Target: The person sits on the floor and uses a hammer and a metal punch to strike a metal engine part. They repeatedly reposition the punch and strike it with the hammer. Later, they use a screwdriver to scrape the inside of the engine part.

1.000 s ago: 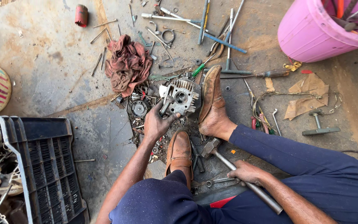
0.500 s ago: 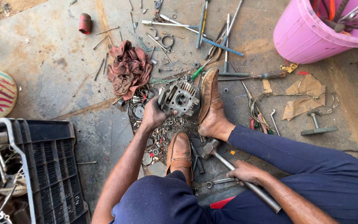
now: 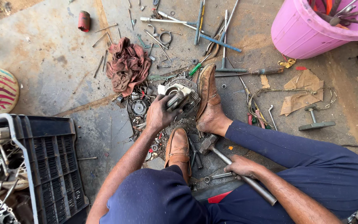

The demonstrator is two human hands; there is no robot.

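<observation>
A finned metal engine part [image 3: 181, 98] sits on the concrete floor [image 3: 54, 70], pressed against the inner side of a brown shoe [image 3: 208, 97]. The left hand [image 3: 159, 114] is closed around its near side. The right hand [image 3: 240, 166] grips the steel handle of a hammer [image 3: 228, 161], whose head rests by the other shoe [image 3: 178, 147]. Loose bolts and small parts [image 3: 139, 108] crowd the part; a reddish rag [image 3: 127, 66] lies just beyond, spanners [image 3: 212, 37] further off, a pink bucket [image 3: 307, 33] well apart.

The person wears dark navy blue trousers [image 3: 311, 166], worn tan-brown leather slip-on shoes [image 3: 209, 97] without socks, and has bare forearms.
</observation>
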